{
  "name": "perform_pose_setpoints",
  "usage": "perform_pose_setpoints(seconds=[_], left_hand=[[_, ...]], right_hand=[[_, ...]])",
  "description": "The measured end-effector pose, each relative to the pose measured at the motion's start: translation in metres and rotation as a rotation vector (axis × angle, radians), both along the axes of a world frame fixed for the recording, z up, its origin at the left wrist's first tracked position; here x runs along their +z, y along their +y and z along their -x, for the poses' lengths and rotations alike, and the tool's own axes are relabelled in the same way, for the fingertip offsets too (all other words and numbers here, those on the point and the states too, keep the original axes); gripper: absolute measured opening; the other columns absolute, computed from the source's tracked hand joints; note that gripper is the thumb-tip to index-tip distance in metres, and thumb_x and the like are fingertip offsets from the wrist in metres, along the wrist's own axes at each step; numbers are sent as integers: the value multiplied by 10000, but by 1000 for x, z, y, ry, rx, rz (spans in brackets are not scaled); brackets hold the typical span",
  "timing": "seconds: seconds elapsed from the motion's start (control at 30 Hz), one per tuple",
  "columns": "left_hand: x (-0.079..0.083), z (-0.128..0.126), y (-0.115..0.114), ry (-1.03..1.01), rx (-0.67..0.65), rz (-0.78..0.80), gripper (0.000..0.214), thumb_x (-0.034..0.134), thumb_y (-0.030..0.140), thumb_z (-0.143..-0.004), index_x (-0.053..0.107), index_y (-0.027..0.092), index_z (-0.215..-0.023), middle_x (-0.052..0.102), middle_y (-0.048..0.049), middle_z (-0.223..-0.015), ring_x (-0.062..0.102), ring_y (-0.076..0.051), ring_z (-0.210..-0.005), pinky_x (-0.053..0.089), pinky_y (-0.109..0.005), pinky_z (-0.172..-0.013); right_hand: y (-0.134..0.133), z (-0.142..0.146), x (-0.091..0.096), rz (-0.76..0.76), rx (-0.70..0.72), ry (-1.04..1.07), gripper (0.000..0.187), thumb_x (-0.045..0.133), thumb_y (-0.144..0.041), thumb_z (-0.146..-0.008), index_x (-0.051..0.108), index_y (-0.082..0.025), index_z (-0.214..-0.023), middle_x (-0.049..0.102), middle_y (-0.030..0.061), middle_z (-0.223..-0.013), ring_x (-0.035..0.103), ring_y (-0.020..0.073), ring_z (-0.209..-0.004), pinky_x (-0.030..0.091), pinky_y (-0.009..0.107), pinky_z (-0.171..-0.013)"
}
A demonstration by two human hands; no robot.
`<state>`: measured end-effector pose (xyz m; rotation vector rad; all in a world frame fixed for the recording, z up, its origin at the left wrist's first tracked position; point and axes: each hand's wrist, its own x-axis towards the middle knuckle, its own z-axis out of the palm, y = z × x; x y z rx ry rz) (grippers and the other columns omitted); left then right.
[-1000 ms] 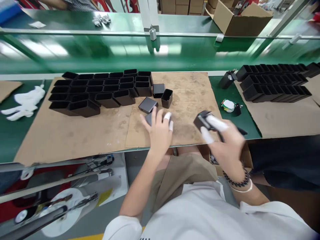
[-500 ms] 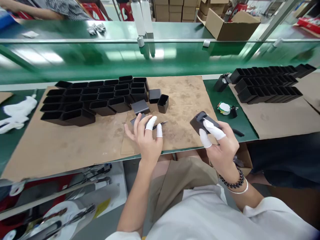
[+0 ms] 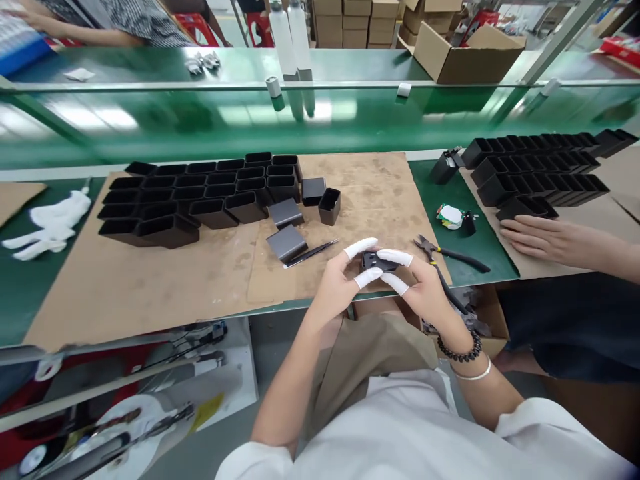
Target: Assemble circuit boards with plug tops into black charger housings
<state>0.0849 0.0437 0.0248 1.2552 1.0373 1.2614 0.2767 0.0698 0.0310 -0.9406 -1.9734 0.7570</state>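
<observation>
Both hands meet over the cardboard's front edge around a small black plastic casing [image 3: 376, 261]. My left hand [image 3: 340, 283] grips its left side between thumb and index finger, both in white finger cots. From the right, my right hand [image 3: 425, 287] pinches the same casing, also with cots on thumb and index finger. Left of the hands lie black tweezers [image 3: 313, 253] beside a flat dark casing [image 3: 287, 243]. Another dark casing [image 3: 286, 213] and an upright open black case [image 3: 329, 206] stand farther back. Cutting pliers [image 3: 440, 257] lie just right of my right hand.
Rows of open black cases [image 3: 200, 187] cover the cardboard's [image 3: 150, 287] back left. More rows [image 3: 540, 167] stand at the right, where another person's hand [image 3: 545, 240] touches a case. White gloves [image 3: 60, 217] lie far left. A raised rail [image 3: 200, 87] runs behind.
My left hand has moved right from beside the tweezers and taken hold of the casing. My right hand has shifted left with it. Another person's hand has come in at the right.
</observation>
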Motion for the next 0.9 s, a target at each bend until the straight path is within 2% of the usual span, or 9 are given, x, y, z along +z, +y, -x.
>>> perform_pose_setpoints(seconds=[0.13, 0.2, 0.27, 0.37, 0.47, 0.57, 0.73, 0.83, 0.9], left_hand=[[-5, 6, 2, -174, 56, 66, 627, 861, 483, -825, 671, 204, -1354, 764, -144, -1352, 718, -300, -1298, 561, -458, -1157], [-8, 9, 1, -233, 92, 41, 637, 821, 551, -858, 653, 212, -1370, 759, -151, -1354, 726, -296, -1282, 565, -449, -1132], [-9, 12, -3, -274, 132, -12, 611, 731, 605, -921, 647, 215, -1385, 736, -159, -1390, 718, -297, -1293, 570, -437, -1102], [-5, 10, -13, -285, 148, -147, 604, 730, 567, -933, 632, 247, -1436, 673, -140, -1494, 641, -310, -1407, 538, -429, -1145], [1, 5, -22, -216, 162, -255, 681, 833, 440, -876, 592, 285, -1494, 641, -109, -1543, 602, -300, -1454, 504, -418, -1208], [6, 2, -28, -127, 197, -269, 690, 839, 370, -886, 565, 295, -1515, 662, -106, -1517, 645, -282, -1406, 550, -395, -1162], [9, 4, -31, -109, 224, -228, 688, 847, 362, -886, 565, 305, -1510, 660, -104, -1519, 659, -286, -1390, 578, -371, -1116], [11, 4, -32, -117, 199, -230, 716, 852, 397, -879, 549, 309, -1522, 666, -103, -1510, 672, -286, -1367, 574, -385, -1126], [12, 2, -33, -93, 190, -252, 727, 840, 414, -890, 528, 298, -1536, 673, -115, -1495, 686, -282, -1343, 582, -393, -1115]], right_hand=[[1, 8, 0, 167, -67, 124, 292, 790, -286, -866, 793, -253, -1156, 820, 86, -1236, 772, 275, -1166, 629, 483, -1057], [1, 14, 1, 394, -125, 348, 294, 855, -305, -794, 788, -251, -1075, 841, 58, -1118, 800, 255, -1032, 678, 430, -936], [1, 20, 5, 723, -128, 664, 301, 890, -302, -763, 763, -261, -1033, 838, -9, -1010, 800, 177, -885, 691, 301, -796], [-3, 27, 17, 1222, 34, 1013, 231, 879, -247, -803, 742, -254, -988, 831, -61, -935, 789, 90, -816, 661, 146, -729], [-10, 33, 28, 1480, 227, 1130, 198, 856, -194, -841, 747, -208, -1006, 854, -13, -990, 818, 113, -930, 663, 117, -794], [-17, 35, 33, 1507, 274, 1194, 181, 838, -153, -856, 749, -181, -1011, 859, 8, -995, 821, 111, -938, 661, 112, -833], [-26, 36, 40, 1465, 166, 1116, 183, 814, -151, -858, 729, -222, -1004, 839, -22, -1006, 798, 85, -915, 659, 129, -859], [-31, 41, 45, 1260, 23, 934, 250, 846, -232, -814, 677, -258, -996, 798, -21, -1058, 778, 129, -947, 686, 216, -841], [-34, 45, 45, 966, -110, 786, 388, 908, -245, -725, 615, -279, -976, 751, -26, -1064, 755, 157, -964, 685, 261, -810]])
